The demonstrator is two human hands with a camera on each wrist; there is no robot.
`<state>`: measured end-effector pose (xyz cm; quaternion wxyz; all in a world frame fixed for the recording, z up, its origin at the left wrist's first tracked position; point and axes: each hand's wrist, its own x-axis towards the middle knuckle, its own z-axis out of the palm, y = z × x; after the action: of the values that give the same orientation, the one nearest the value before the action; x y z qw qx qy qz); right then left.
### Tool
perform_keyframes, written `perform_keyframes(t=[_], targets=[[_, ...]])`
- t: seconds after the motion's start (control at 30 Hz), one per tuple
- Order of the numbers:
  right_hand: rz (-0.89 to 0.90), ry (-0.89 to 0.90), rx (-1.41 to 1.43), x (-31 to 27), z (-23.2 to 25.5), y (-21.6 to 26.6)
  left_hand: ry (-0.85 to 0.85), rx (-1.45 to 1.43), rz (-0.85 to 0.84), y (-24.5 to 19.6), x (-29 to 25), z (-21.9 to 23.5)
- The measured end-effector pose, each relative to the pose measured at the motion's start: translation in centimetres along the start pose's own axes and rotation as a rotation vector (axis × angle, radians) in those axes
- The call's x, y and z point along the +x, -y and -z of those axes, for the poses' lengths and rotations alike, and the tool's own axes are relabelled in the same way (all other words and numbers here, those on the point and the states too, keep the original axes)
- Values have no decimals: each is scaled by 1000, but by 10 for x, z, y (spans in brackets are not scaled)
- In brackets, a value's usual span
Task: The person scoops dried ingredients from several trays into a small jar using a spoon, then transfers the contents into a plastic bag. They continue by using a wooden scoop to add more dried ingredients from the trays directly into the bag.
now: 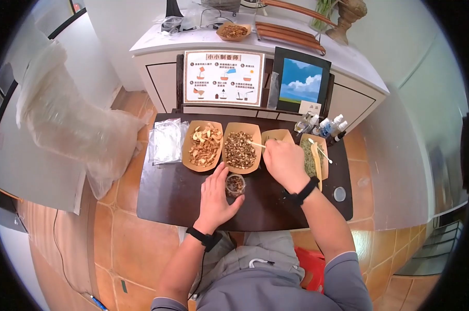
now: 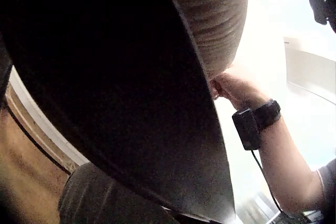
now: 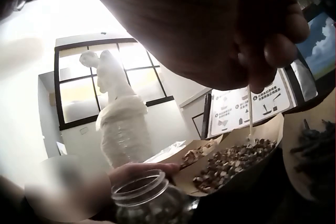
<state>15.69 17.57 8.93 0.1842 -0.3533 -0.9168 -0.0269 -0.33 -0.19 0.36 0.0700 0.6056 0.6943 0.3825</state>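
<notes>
My left hand point(image 1: 217, 196) holds a small clear jar point(image 1: 235, 182) on the dark table, thumb in front and fingers along its far side. Brown bits lie inside the jar, and its open threaded mouth point(image 3: 140, 188) shows in the right wrist view. My right hand point(image 1: 287, 161) pinches a thin pale stick, probably a small spoon point(image 1: 255, 144). The stick's far end rests among chopped brown pieces in a kraft paper tray point(image 1: 227, 162). In the right wrist view the stick point(image 3: 250, 113) points down into those pieces point(image 3: 236, 163). The left wrist view shows mainly the table's dark underside.
To the left stand a tray of pale dried slices point(image 1: 205, 145) and clear plastic bags point(image 1: 165, 141). On the right are a partly hidden tray point(image 1: 278, 136), a tray of green herb point(image 1: 308, 155) with utensils, spray bottles point(image 1: 325, 126) and a round lid point(image 1: 339, 194). An instruction board point(image 1: 223, 78) stands behind.
</notes>
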Motion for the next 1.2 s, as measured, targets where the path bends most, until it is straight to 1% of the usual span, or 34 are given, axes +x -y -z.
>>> perform_keyframes(t=[0.07,0.13,0.2,0.23,0.27,0.33,0.4,0.47,0.5,0.57,0.67,0.7,0.77,0.8,0.87,0.9,0.93,1.0,1.07,1.17,1.2], targets=[[-14,-33,-40,10,-7,-4,0,7,-5,0,-1,0],[-5,-55,-56,10,-29,-8,1,7,11,0,-1,-1],[52,5,-93,8,-42,-7,8,2,19,0,-1,-1],[102,6,-96,4,-44,-5,10,-4,31,0,-1,-1],[105,7,-94,-2,-45,-5,9,-3,35,1,-1,-1],[127,109,-27,-7,-25,2,14,-12,30,1,-1,-1],[103,127,-54,-4,-14,4,15,9,24,-1,0,0],[60,-32,-31,4,-8,4,15,30,9,-2,1,0],[57,-36,-32,9,-9,4,18,29,12,-2,1,0],[69,-99,-31,18,-17,3,16,33,16,-2,1,1],[127,-73,-41,19,-46,-4,33,-8,8,-2,0,2],[132,-75,-38,16,-45,-3,45,-7,17,-2,0,3],[152,58,-32,5,-41,0,37,-6,19,-2,0,2],[158,63,-31,6,-37,2,36,-7,26,-1,0,2],[119,38,-25,6,-22,3,17,-17,15,-1,1,0],[129,-26,-8,10,-16,4,22,-20,8,-1,2,0],[120,-28,-11,14,-18,5,22,-18,15,-1,1,0],[120,-115,-20,23,-28,6,21,-12,17,-1,1,0],[163,-144,-22,25,-37,6,32,-8,33,-1,1,1],[237,13,-67,16,-38,9,16,-15,22,1,0,-1],[245,15,-66,13,-34,7,11,-15,29,1,0,0]])
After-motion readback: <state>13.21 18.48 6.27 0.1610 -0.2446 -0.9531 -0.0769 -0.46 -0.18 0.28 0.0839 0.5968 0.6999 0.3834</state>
